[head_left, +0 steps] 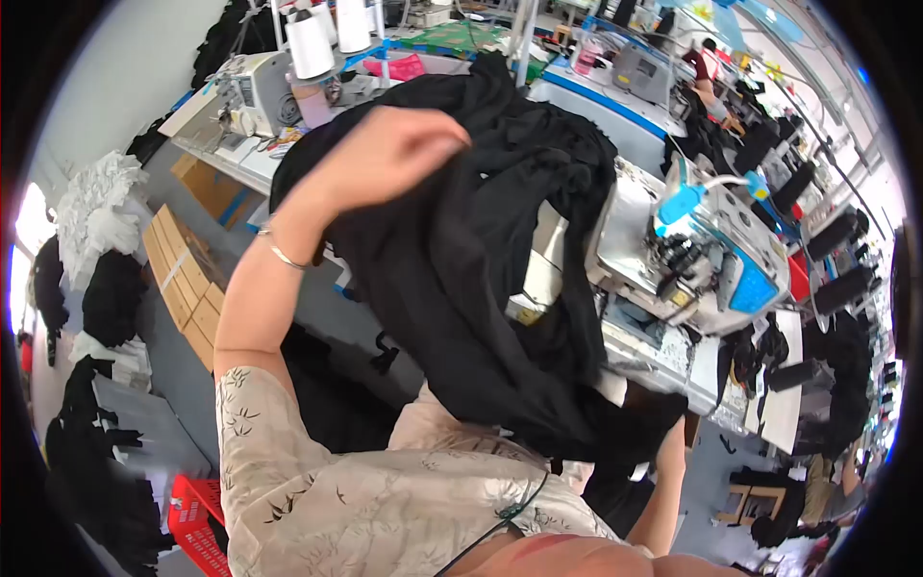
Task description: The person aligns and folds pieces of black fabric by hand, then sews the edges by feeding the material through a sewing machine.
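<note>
A large black cloth (452,260) spreads from the sewing table down across my lap, bunched and folded in places. My left hand (399,149), raised over its upper left part, has its fingers curled in on the cloth, slightly blurred by motion. A bangle circles that wrist. At the lower right, the cloth's end covers my right hand (671,444); only the wrist side shows and the fingers are hidden. Just right of the cloth stands a white sewing machine (726,245) with blue parts, its metal plate (625,216) beside the folds.
Thread cones (310,46) and another machine (252,91) stand at the back left. A wooden panel (183,274), white cloth heaps (101,216) and a red basket (197,524) lie to my left. Black thread cones (836,260) line the right side. Another person (707,67) is far back.
</note>
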The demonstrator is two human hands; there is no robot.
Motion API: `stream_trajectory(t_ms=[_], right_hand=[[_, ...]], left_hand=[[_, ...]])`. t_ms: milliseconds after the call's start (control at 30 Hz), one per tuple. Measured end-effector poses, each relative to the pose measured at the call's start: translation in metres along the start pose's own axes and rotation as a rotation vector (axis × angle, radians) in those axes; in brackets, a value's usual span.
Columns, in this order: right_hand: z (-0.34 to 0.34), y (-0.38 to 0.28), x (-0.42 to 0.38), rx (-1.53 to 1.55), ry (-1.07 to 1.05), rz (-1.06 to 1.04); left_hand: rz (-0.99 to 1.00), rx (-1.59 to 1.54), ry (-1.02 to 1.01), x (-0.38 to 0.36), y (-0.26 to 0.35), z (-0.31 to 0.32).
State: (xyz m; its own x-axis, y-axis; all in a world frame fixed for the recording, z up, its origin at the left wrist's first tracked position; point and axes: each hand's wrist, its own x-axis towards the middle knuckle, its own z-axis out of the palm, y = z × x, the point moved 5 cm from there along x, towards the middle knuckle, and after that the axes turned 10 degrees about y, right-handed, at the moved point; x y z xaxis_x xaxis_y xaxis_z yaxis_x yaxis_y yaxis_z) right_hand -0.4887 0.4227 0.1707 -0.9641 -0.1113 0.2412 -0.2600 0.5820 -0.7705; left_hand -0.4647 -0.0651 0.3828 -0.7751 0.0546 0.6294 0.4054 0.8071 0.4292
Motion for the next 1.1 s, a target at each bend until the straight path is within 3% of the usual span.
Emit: stream_trajectory(t_ms=[33,67,100,167,200,233,300,400,433,500,533,567,667,700,733,767,833,900,967,1033,1100], right_hand=[[0.010,-0.040,0.014,-0.272,-0.215,-0.277],[0.013,-0.061,0.019,-0.094,-0.111,-0.202],[0.015,-0.081,0.023,0.094,-0.003,-0.146],[0.040,-0.165,0.031,0.247,-0.051,-0.423],[0.052,-0.192,0.032,0.306,-0.097,-0.418],[0.069,-0.201,0.035,0.473,-0.085,-0.305],[0.097,-0.172,0.053,0.511,-0.323,-0.168],[0.095,-0.151,0.047,0.463,-0.460,-0.088],[0.093,-0.159,0.042,0.485,-0.294,-0.200],[0.111,-0.164,0.025,0.619,-0.314,-0.270],[0.124,-0.162,0.013,0.602,-0.387,-0.322],[0.132,-0.154,0.001,0.481,-0.519,-0.436],[0.105,-0.150,0.004,0.550,-0.467,-0.180],[0.099,-0.137,0.003,0.715,-0.457,-0.037],[0.093,-0.125,0.002,0.829,-0.430,0.091],[0.088,-0.114,-0.001,0.940,-0.398,0.221],[0.083,-0.095,-0.003,0.958,-0.333,0.232],[0.076,-0.086,-0.001,0.989,-0.250,0.230],[0.067,-0.090,0.011,1.035,-0.142,0.195],[0.061,-0.100,0.032,0.922,-0.058,0.125],[0.078,-0.090,0.059,0.832,-0.080,0.133]], left_hand=[[0.078,0.017,-0.112,0.005,0.027,0.027],[0.288,-0.169,-0.103,0.007,0.039,0.060],[0.238,-0.223,-0.248,0.008,0.061,0.082],[0.286,-0.256,-0.324,0.006,0.090,0.123],[0.262,-0.195,-0.370,0.007,0.099,0.131],[0.237,-0.128,-0.412,0.009,0.105,0.136],[0.191,-0.292,-0.395,0.015,0.098,0.123],[0.127,-0.463,-0.442,-0.006,0.090,0.114],[0.100,-0.518,-0.455,-0.017,0.093,0.115],[0.030,-0.464,-0.591,-0.034,0.108,0.126],[0.112,-0.489,-0.510,-0.039,0.110,0.136],[0.053,-0.484,-0.576,-0.043,0.107,0.142],[-0.088,-0.578,-0.863,-0.056,0.091,0.155],[-0.138,-0.577,-0.990,-0.065,0.081,0.159],[-0.209,-0.743,-0.941,-0.077,0.072,0.168],[-0.270,-0.700,-0.967,-0.084,0.057,0.176],[-0.380,-0.606,-1.014,-0.088,0.034,0.188],[-0.276,-0.738,-0.686,-0.066,0.033,0.192],[-0.634,-0.927,-0.499,-0.049,0.031,0.201],[-0.661,-1.238,-0.262,-0.012,0.056,0.200],[-0.155,-0.726,-0.097,0.037,0.069,0.196]])
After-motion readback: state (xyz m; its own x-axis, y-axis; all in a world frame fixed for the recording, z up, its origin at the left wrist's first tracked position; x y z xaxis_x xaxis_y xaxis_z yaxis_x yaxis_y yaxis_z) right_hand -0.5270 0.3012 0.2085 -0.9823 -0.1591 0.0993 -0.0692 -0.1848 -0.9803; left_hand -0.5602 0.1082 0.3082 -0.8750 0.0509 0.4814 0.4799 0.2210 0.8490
